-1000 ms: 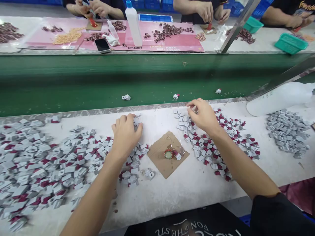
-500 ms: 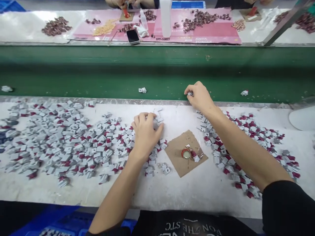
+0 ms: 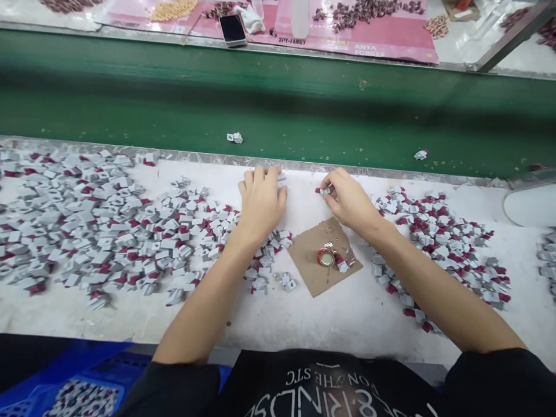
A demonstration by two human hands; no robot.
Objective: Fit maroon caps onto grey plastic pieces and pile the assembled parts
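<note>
My right hand [image 3: 351,201] is closed in a pinch over the white tabletop. Between its thumb and fingers is a small grey and dark-red plastic piece [image 3: 323,190]. To its left, my left hand [image 3: 262,202] rests palm down near the table's back edge, its fingers bent and thumb held apart. A few grey bits [image 3: 281,176] show by its fingertips; what lies under the palm is hidden. Between and below the hands lies a brown cardboard square [image 3: 313,279], bearing a small red-rimmed round pot [image 3: 325,257] and another grey and dark-red piece [image 3: 342,265].
Heaps of grey and dark-red pieces cover the table's left [image 3: 108,231] and right [image 3: 452,231]. Beyond the back edge runs a green conveyor belt [image 3: 278,104] carrying a few pieces. A phone [image 3: 232,30] lies across it. A blue crate [image 3: 108,370] stands below, left.
My right hand has come back from the belt to the table, with the plastic piece in its fingers. My left hand stays near the back edge. The camera view has tilted downward.
</note>
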